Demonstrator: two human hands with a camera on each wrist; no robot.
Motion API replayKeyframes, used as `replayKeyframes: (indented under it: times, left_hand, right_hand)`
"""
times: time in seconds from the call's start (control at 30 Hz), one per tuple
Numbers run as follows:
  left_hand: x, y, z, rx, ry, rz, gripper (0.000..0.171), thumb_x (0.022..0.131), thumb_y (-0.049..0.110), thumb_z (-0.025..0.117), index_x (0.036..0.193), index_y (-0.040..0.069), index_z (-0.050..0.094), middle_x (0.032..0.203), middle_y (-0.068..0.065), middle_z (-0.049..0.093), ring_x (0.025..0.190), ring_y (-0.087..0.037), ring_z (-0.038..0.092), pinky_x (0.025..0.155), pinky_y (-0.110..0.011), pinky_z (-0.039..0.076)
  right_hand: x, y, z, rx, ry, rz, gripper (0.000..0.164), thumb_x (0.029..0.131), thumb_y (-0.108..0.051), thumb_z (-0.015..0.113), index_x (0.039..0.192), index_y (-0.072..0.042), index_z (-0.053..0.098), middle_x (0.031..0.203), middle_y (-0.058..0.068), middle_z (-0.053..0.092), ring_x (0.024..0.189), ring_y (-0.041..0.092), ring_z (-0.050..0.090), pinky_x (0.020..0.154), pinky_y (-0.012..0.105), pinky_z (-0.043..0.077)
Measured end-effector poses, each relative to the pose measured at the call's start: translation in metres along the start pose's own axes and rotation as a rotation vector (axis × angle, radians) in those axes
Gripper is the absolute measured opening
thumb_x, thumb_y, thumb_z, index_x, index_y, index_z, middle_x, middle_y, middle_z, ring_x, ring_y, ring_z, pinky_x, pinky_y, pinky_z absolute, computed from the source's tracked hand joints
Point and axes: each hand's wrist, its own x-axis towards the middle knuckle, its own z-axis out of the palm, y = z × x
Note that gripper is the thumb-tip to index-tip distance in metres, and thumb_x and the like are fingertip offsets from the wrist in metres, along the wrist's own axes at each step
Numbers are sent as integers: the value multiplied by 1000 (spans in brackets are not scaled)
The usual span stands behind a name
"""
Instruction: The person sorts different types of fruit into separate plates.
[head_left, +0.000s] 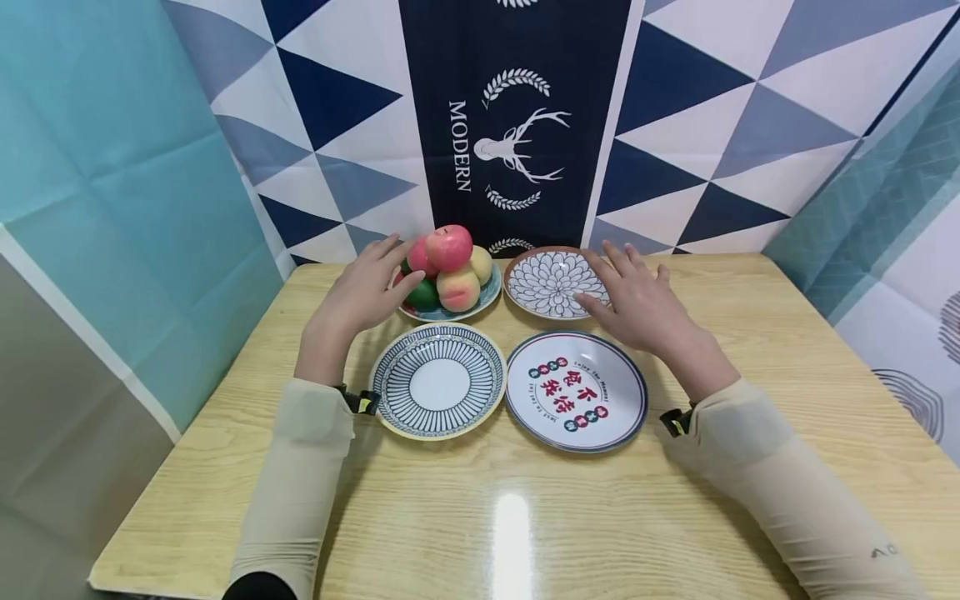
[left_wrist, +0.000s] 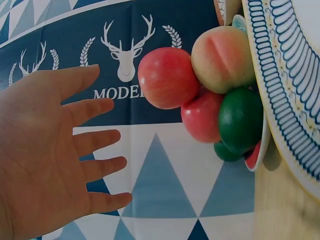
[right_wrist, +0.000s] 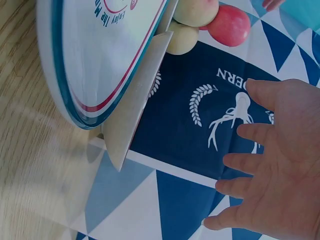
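Observation:
My left hand (head_left: 363,287) is held above the table beside the heaped fruit, its fingers spread and nothing in its grasp. The fruit pile has a red apple (head_left: 449,248) on top, a peach (head_left: 459,289) and a green fruit (left_wrist: 240,120), all on a blue-rimmed plate (head_left: 491,292). Over the right edge of a flower-patterned plate (head_left: 551,283) hovers my right hand (head_left: 637,304), also with spread fingers and holding nothing. In the left wrist view the apple and the peach (left_wrist: 223,59) show right of the fingertips.
A striped plate (head_left: 440,383) with a yellow rim lies in front of the fruit. Right of it is a white plate (head_left: 547,417) with red lettering and a blue rim. A patterned cloth (head_left: 517,100) hangs behind the wooden table (head_left: 420,517).

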Motion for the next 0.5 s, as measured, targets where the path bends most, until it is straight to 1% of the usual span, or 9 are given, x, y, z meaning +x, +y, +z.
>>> replayKeyframes:
  times: [0.17,0.3,0.43,0.5]
  left_hand:
    - [-4,-9,-5,-2,-21,1,70,109,53,50,168,20,32,175,-14,20,160,-40,16,122,-67,21]
    - [-10,-19,-8,1,-42,-4,70,109,55,48,167,18,33,174,-16,21,160,-40,18,122,-66,22]
    - [-18,-26,-14,-20,-68,9,72,109,57,46,167,16,33,172,-18,26,157,-42,24,121,-66,25]
    - [-21,-29,-18,-33,-80,27,70,110,54,47,167,15,34,170,-19,30,156,-43,28,121,-65,26]
  right_hand:
    - [-1,-2,-4,5,-5,5,78,108,-53,52,171,-20,20,175,21,12,159,49,2,113,83,3]
    - [-2,-3,-4,2,-15,10,78,108,-53,51,171,-20,20,175,22,12,159,49,2,113,84,3]
    - [-4,-5,-3,-11,-25,5,78,108,-53,51,171,-21,18,175,21,12,159,50,2,113,84,3]
    - [-4,-5,-3,-17,-28,3,78,108,-53,51,171,-22,17,175,21,12,159,50,2,112,84,3]
